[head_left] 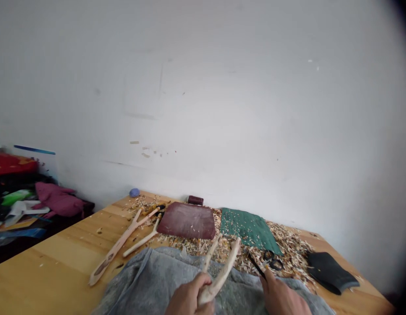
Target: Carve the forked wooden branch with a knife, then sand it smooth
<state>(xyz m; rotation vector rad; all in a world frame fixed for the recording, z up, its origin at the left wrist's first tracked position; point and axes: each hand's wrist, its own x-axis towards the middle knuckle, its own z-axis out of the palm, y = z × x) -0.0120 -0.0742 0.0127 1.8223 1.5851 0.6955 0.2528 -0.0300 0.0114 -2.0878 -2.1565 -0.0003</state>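
Note:
A peeled, pale forked stick (pixel 225 274) is gripped in my left hand (pixel 189 295), its two prongs pointing up and away from me. The fingers wrap round its base. My right hand (pixel 283 295) is closed on a slim, dark, rod-like tool (pixel 256 265) whose tip points forward and left; its exact kind is unclear. The tool and the stick are apart. Beneath both hands lies a crumpled grey cloth (pixel 166 271). Just beyond the right hand are black-handled scissors (pixel 274 261), partly among wood shavings (pixel 288 240).
On the wooden table (pixel 58 262), two more forked sticks, a longer one (pixel 119 245) and a shorter one (pixel 142 243), lie left. Behind are a maroon sheet (pixel 188 222), a green sheet (pixel 247 227) and a dark thread spool (pixel 195 200). A black folded piece (pixel 332 272) lies right.

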